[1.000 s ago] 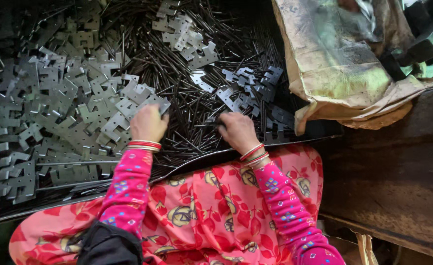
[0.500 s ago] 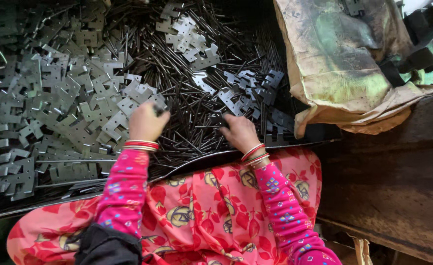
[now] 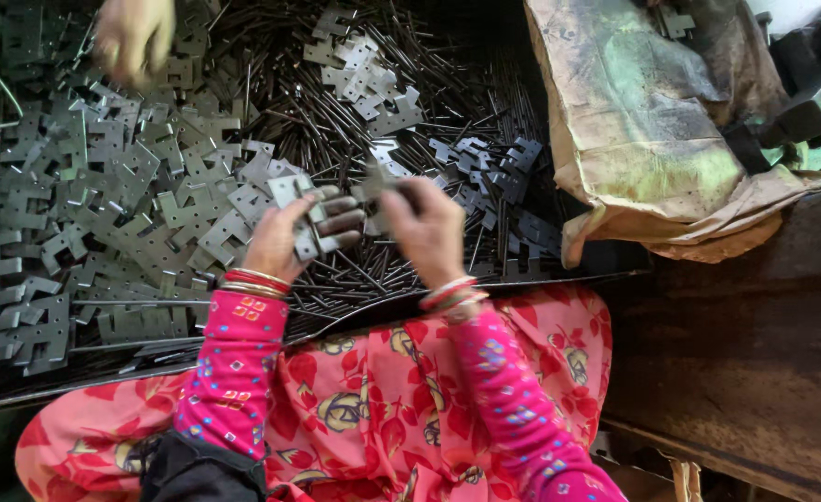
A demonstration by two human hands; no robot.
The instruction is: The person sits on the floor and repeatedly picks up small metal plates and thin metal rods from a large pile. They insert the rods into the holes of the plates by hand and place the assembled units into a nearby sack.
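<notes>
My left hand (image 3: 291,234) grips a grey metal hinge leaf (image 3: 301,216) above a heap of similar flat hinge leaves (image 3: 122,214). My right hand (image 3: 426,226) is closed around another grey hinge leaf (image 3: 378,186), held close to the left one. Both pieces hover over a dark pile of thin metal pins (image 3: 336,121). Red and gold bangles sit on both wrists, and pink patterned sleeves cover my arms.
Another person's hand (image 3: 134,37) reaches into the hinge leaves at the top left. A crumpled brown sack (image 3: 643,121) lies at the right. A dark wooden surface (image 3: 745,353) runs along the lower right. More hinge leaves (image 3: 485,167) lie among the pins.
Both my hands have lifted off the pile, each with a hinge leaf, and come together. Another person's hand has appeared at the top left.
</notes>
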